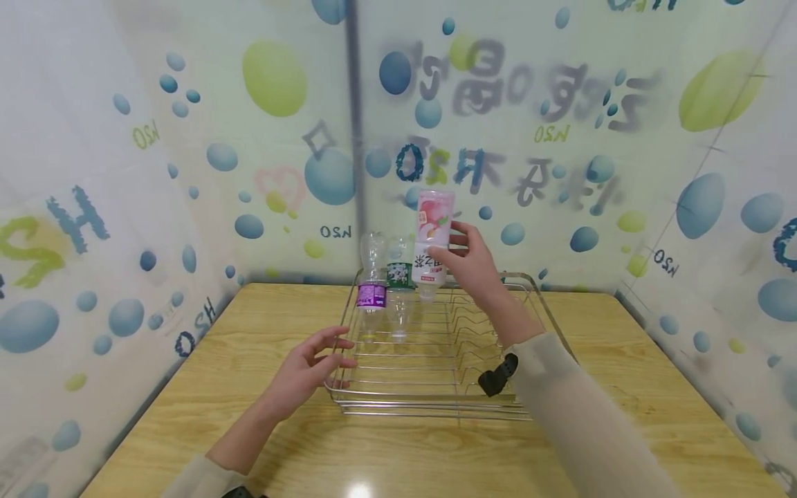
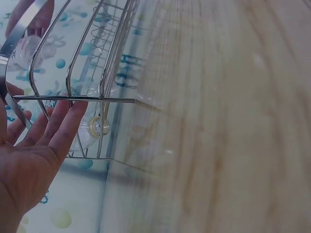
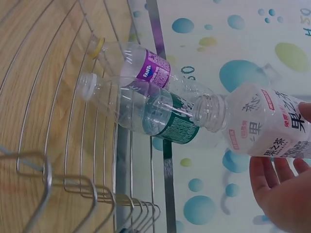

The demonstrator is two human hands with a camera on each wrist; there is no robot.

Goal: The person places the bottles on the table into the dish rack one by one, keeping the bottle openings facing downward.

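My right hand grips a pink-and-white bottle upside down, neck pointing down, above the far part of a wire dish rack. In the right wrist view the uncapped pink bottle hangs beside two others. A purple-label bottle and a green-label bottle stand inverted in the rack's far left, caps down. My left hand rests with straight fingers against the rack's near left corner, holding nothing.
The rack sits on a wooden table. Printed bubble-pattern walls close in the left, back and right sides. Curved plate dividers run along the rack's right half.
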